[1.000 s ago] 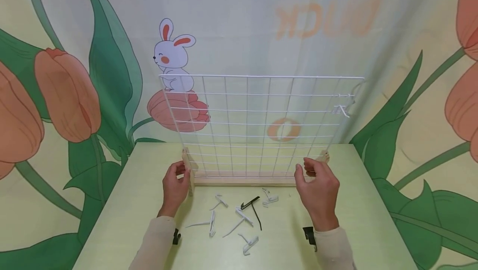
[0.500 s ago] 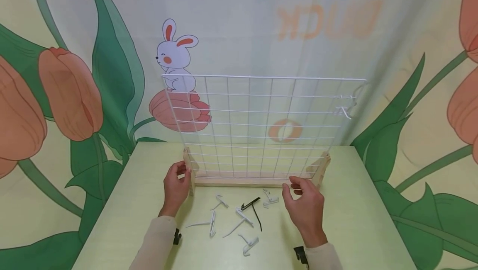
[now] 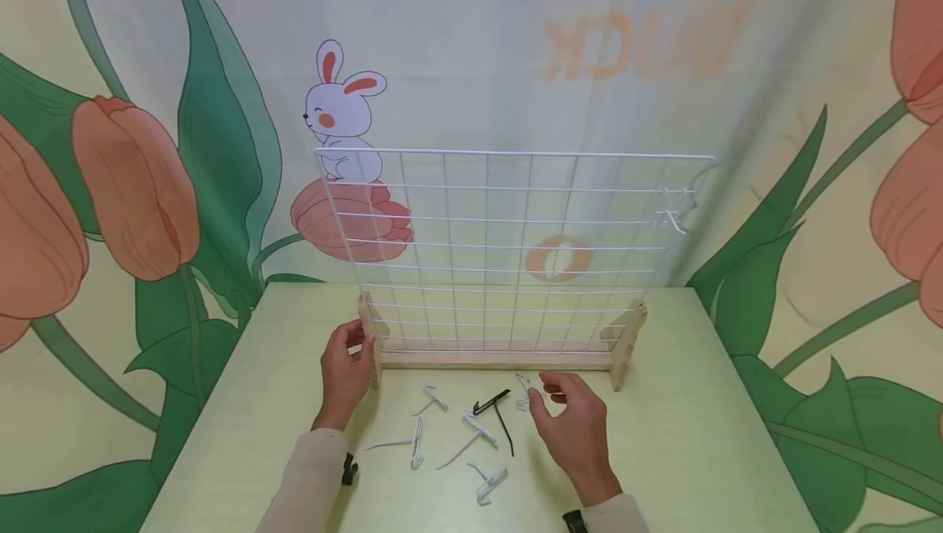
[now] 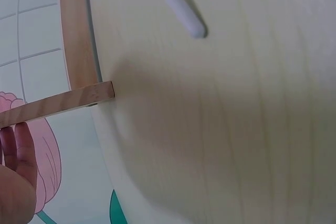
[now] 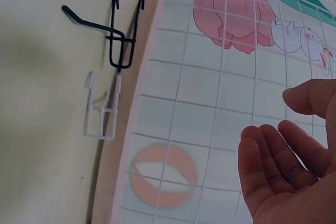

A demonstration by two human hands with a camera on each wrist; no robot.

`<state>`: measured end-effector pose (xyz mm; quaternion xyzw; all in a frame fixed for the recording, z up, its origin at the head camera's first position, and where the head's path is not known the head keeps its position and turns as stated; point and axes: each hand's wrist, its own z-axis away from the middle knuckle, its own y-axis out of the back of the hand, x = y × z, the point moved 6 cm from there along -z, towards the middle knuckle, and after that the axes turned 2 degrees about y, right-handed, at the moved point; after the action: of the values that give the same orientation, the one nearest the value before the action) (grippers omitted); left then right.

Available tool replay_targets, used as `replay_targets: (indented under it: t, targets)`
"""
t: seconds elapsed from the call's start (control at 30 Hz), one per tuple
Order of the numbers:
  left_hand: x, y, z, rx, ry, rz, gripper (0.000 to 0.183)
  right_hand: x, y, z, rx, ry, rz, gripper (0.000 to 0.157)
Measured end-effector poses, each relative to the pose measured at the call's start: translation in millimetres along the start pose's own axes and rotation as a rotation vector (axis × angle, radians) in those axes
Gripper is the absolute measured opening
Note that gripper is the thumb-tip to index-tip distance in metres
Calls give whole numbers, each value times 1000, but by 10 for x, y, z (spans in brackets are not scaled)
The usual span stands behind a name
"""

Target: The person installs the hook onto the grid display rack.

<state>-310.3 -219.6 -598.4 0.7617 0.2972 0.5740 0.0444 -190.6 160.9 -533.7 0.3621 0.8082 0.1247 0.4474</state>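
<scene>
A white wire grid [image 3: 486, 222] stands upright in a wooden base with a left wooden side piece [image 3: 371, 336] and a right one [image 3: 628, 345]. My left hand [image 3: 345, 373] rests at the outer face of the left side piece; in the left wrist view its fingers [image 4: 23, 142] touch the wood. My right hand [image 3: 575, 426], thumb and fingers apart and holding nothing, is over the table beside a white hook [image 3: 522, 392], which it partly covers in the head view. In the right wrist view that white hook [image 5: 102, 111] lies by the base, near a black hook [image 5: 121, 40].
On the pale table [image 3: 221, 435] lie a black hook [image 3: 492, 402] and several white hooks, one small [image 3: 430, 399] and one nearest me [image 3: 489, 484]. Another white hook [image 3: 669, 220] hangs on the grid's upper right. A printed curtain [image 3: 457, 42] hangs behind.
My right hand has moved left and toward me, from in front of the right side piece to the white hook on the table. My left hand stays at the left side piece.
</scene>
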Motion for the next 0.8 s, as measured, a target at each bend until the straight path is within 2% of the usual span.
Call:
replay_targets:
  t: [0.2, 0.4, 0.6, 0.8]
  targets:
    - [5, 11, 19, -4, 15, 3, 31, 27, -174, 109, -48, 23, -14, 26]
    - [6, 6, 11, 3, 3, 0, 32, 146, -407, 238, -130, -10, -28, 25]
    - [17, -2, 7, -4, 7, -5, 32, 243, -584, 333, -230, -45, 19, 23]
    - [19, -9, 11, -11, 3, -13, 32, 297, -667, 370, -261, -38, 80, 24]
